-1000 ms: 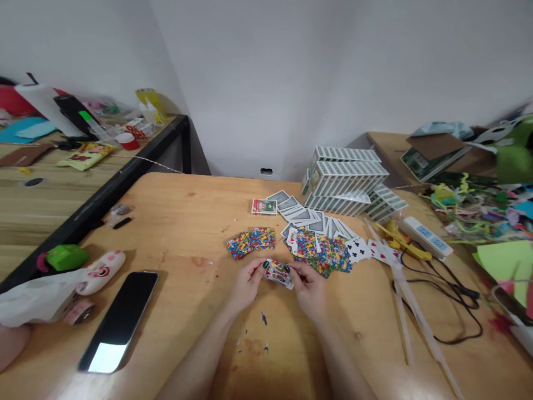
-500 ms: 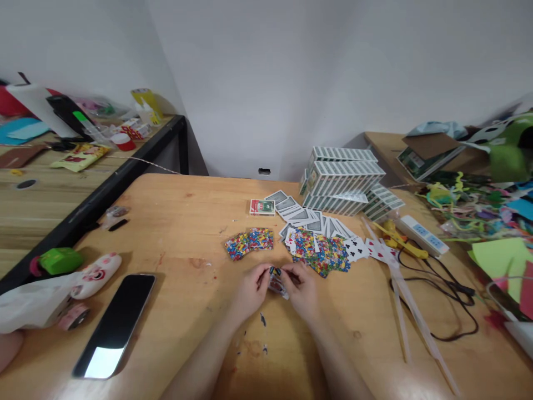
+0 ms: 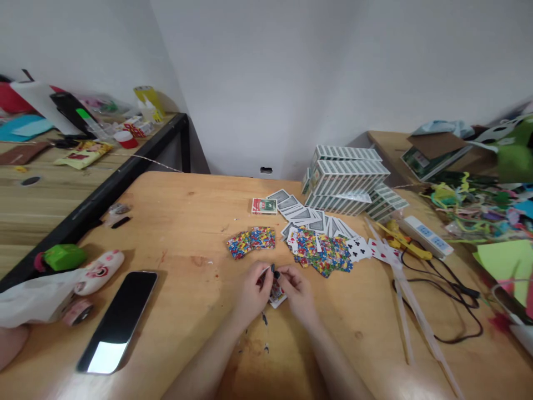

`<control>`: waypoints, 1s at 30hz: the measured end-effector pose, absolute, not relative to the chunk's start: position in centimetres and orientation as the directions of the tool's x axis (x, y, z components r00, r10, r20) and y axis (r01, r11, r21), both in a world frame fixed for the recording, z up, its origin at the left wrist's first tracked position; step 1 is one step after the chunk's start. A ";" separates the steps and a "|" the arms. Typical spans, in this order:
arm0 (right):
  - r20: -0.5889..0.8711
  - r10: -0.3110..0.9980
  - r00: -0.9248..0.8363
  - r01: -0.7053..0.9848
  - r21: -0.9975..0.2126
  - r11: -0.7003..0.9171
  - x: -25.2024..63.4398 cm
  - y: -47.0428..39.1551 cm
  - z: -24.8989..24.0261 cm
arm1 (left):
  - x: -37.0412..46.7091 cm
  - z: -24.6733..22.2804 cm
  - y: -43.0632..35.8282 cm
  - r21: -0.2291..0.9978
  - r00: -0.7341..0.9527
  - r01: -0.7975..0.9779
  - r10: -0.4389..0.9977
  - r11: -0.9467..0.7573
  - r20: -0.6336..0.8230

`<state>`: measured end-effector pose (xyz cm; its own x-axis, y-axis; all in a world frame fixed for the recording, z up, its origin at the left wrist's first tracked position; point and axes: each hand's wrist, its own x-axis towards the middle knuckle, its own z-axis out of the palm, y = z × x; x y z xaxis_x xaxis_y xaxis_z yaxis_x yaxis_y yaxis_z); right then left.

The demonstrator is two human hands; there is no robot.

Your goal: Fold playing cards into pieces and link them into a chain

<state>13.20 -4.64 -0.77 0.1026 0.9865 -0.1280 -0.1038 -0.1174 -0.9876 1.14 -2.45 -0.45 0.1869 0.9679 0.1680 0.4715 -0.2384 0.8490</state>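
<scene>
They've closed in since a second ago! Left hand [image 3: 252, 291] and right hand [image 3: 298, 293] pinch a playing card [image 3: 278, 296], perhaps several, above the wooden table [image 3: 183, 222]; the work now centres on its upper edge.

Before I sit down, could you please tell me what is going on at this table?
Someone is holding playing cards close together between the left hand and the right hand, above the wooden table; how many is hard to tell. Beyond the hands lie a small fan of colourful cards on the left and a larger spread on the right. Farther back are grey-backed cards and a card box.
</scene>
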 end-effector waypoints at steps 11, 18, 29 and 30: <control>-0.171 0.979 0.109 -0.110 -0.981 -0.159 12.7 -4.9 -0.7 | 0.9 -0.6 -2.2 0.947 0.032 0.314 0.998 -0.068 0.061; -0.140 0.990 0.025 -0.167 -0.977 -0.134 12.9 -4.9 -0.6 | 0.5 -0.9 -1.3 0.961 0.058 0.273 0.998 -0.030 0.015; -0.141 0.957 0.253 -0.120 -0.986 -0.114 13.8 -4.3 -1.6 | 0.7 -0.5 -0.9 0.989 -0.024 -0.046 0.989 0.143 -0.144; -0.130 0.948 0.291 -0.121 -0.988 -0.098 13.9 -4.2 -1.7 | 0.7 -0.5 -0.8 0.986 -0.003 -0.057 0.987 0.158 -0.159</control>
<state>13.93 -4.22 -1.69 0.2910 0.9479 -0.1300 -0.1209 -0.0984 -0.9878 0.67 -0.83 -0.52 -0.0029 0.9873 -0.1589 -0.0574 0.1585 0.9857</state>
